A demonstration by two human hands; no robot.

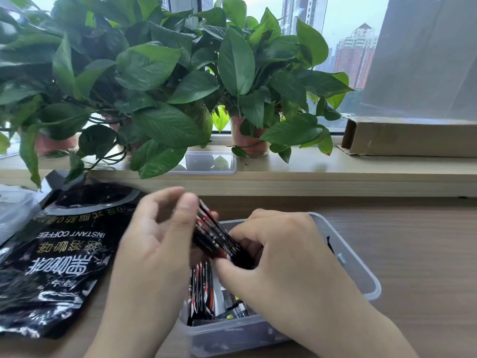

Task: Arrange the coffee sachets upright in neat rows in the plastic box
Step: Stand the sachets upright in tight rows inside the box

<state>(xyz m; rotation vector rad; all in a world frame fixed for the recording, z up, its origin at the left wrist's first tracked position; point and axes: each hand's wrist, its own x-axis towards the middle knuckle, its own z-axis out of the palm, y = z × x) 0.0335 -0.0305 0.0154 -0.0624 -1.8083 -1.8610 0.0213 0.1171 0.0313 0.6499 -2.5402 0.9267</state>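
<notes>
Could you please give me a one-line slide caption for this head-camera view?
Both hands, left hand and right hand, hold a bundle of coffee sachets above the plastic box.

Black-and-red coffee sachets (218,235), clear plastic box (361,270), glossy black coffee bag (56,257) with white lettering, green leaves (154,68)

A single wide-angle view from a camera worn on the person's head, looking forward and down across a wooden desk (413,254) toward a window (343,34). Both hands fill the lower centre, very close to the lens. Beyond the fingertips (188,200) lies the windowsill (335,166); below them, the near desk edge runs out of view.
</notes>
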